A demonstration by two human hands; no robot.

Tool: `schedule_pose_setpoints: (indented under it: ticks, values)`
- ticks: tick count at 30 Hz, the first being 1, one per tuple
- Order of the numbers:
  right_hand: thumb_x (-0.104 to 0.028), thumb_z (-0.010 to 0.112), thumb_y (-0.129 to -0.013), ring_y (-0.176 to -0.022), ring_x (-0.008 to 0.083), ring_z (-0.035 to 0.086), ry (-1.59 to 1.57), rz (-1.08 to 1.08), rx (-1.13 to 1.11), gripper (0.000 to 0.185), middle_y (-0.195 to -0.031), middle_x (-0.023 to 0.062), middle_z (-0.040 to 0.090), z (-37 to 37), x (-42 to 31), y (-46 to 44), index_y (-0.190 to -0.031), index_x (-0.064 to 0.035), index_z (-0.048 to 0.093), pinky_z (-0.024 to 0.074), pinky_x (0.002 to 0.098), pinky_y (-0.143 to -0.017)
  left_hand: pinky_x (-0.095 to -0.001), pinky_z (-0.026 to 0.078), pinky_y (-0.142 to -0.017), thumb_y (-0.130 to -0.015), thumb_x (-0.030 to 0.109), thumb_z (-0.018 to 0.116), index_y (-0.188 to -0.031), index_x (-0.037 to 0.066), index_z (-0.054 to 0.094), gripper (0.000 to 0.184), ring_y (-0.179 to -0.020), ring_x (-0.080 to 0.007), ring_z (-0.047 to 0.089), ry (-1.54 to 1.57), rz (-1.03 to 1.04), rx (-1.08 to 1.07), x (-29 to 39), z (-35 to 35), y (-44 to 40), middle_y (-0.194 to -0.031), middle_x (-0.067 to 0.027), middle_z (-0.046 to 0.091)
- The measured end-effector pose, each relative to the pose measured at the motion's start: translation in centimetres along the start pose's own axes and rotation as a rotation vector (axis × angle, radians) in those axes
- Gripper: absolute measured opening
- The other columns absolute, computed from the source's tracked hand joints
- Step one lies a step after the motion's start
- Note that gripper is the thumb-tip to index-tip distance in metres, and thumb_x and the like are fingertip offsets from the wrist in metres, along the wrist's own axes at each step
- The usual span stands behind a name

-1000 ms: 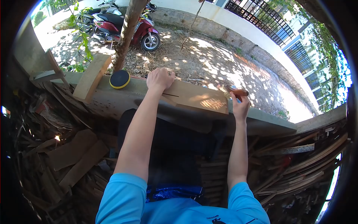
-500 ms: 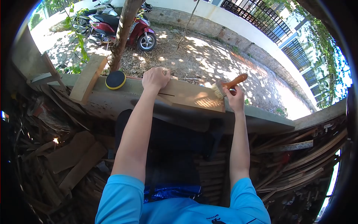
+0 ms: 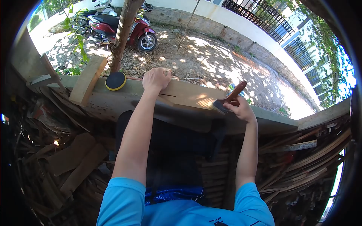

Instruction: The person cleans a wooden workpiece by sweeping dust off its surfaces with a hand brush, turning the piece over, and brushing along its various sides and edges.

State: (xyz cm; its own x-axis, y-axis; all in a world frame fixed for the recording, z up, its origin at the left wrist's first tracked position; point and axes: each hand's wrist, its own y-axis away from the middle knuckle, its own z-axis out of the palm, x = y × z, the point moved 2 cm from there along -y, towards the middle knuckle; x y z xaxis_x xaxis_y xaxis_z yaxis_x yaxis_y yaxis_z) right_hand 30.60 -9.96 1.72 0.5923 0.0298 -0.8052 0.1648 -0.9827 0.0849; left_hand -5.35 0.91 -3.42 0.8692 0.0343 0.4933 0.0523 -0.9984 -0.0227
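Observation:
A light wooden board [image 3: 188,94] lies along the long wooden beam [image 3: 273,119] in front of me. My left hand [image 3: 155,80] is closed over the board's left part, fingers curled at its far side. In my right hand [image 3: 243,109] is a brush [image 3: 238,89] with a brown wooden handle, gripped between thumb and fingers. The handle points up and away. Its bristles point down towards me at the board's right end; whether they touch the wood I cannot tell. A thin dark slot shows in the board beside my left wrist.
A round black sanding pad [image 3: 115,81] with a yellow rim rests on the beam, left of my left hand. Another plank [image 3: 89,81] lies across the beam farther left. A wooden post [image 3: 122,35] rises behind. Scrap wood [image 3: 81,160] is piled below; a red scooter [image 3: 141,34] stands outside.
My right hand has moved slightly right and towards me. The brush has turned, its bristles now lower at the board's near right edge. My left hand keeps its place.

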Motion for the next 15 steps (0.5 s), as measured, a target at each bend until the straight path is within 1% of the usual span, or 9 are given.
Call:
schedule_pose_setpoints:
  ticks: [3, 4, 7, 8, 11, 12, 15]
  values:
    - [-0.020, 0.080, -0.092, -0.095, 0.0132, 0.068, -0.026, -0.004, 0.142, 0.036, -0.108, 0.0050, 0.074, -1.3, 3.5, -1.6, -0.119, 0.0002, 0.068, 0.0528, 0.0305, -0.087, -0.0452, 0.055, -0.092, -0.096, 0.048, 0.059, -0.102, 0.004, 0.078, 0.048, -0.101, -0.0350, 0.073, 0.005, 0.000, 0.008, 0.0, 0.3, -0.1, -0.101, -0.0195, 0.076]
    - [-0.020, 0.080, -0.091, -0.094, 0.0143, 0.071, -0.056, 0.000, 0.241, 0.033, -0.103, 0.0077, 0.076, -1.4, 4.3, -2.0, -0.115, 0.0005, 0.070, 0.0531, 0.0308, -0.086, -0.0452, 0.055, -0.092, -0.096, 0.048, 0.059, -0.101, 0.004, 0.078, 0.048, -0.102, -0.0351, 0.072, 0.006, -0.001, 0.012, -0.1, 0.3, -0.2, -0.101, -0.0194, 0.076]
    - [-0.019, 0.080, -0.090, -0.088, 0.0160, 0.073, 0.179, -0.087, 0.498, 0.027, -0.095, 0.0109, 0.077, -1.2, 3.8, -1.8, -0.107, 0.0015, 0.074, 0.0536, 0.0312, -0.084, -0.0451, 0.055, -0.093, -0.096, 0.047, 0.059, -0.102, 0.005, 0.078, 0.047, -0.102, -0.0349, 0.072, 0.000, 0.000, 0.011, -0.1, 0.5, -0.3, -0.102, -0.0196, 0.076]
    - [-0.017, 0.080, -0.089, -0.083, 0.0183, 0.074, 0.258, -0.165, 0.558, 0.023, -0.089, 0.0125, 0.077, -0.7, 3.3, -1.7, -0.101, 0.0010, 0.076, 0.0539, 0.0320, -0.083, -0.0452, 0.055, -0.093, -0.096, 0.047, 0.059, -0.102, 0.005, 0.078, 0.047, -0.102, -0.0348, 0.072, 0.000, -0.003, 0.001, 0.0, 0.4, -0.2, -0.103, -0.0196, 0.076]
    - [-0.018, 0.081, -0.088, -0.083, 0.0170, 0.072, 0.240, -0.087, 0.275, 0.024, -0.091, 0.0112, 0.077, 0.3, 1.5, -0.1, -0.103, -0.0004, 0.077, 0.0538, 0.0324, -0.082, -0.0452, 0.055, -0.093, -0.096, 0.048, 0.059, -0.103, 0.005, 0.078, 0.047, -0.102, -0.0347, 0.072, -0.003, -0.016, -0.031, -0.1, 0.1, -0.2, -0.104, -0.0196, 0.076]
    - [-0.019, 0.081, -0.087, -0.083, 0.0151, 0.070, 0.233, -0.274, 0.163, 0.026, -0.092, 0.0105, 0.077, 0.8, 0.0, 0.5, -0.105, -0.0010, 0.076, 0.0535, 0.0322, -0.081, -0.0453, 0.055, -0.093, -0.096, 0.048, 0.059, -0.103, 0.005, 0.078, 0.047, -0.102, -0.0346, 0.072, -0.007, -0.015, -0.044, -0.1, 0.1, -0.3, -0.103, -0.0195, 0.076]
    - [-0.020, 0.082, -0.087, -0.084, 0.0138, 0.067, 0.194, -0.101, -0.102, 0.028, -0.095, 0.0082, 0.077, 1.1, -2.0, 1.7, -0.107, -0.0011, 0.076, 0.0532, 0.0316, -0.080, -0.0453, 0.055, -0.092, -0.096, 0.048, 0.059, -0.102, 0.005, 0.078, 0.048, -0.101, -0.0350, 0.073, 0.000, -0.010, -0.020, 0.0, 0.3, -0.1, -0.102, -0.0196, 0.076]
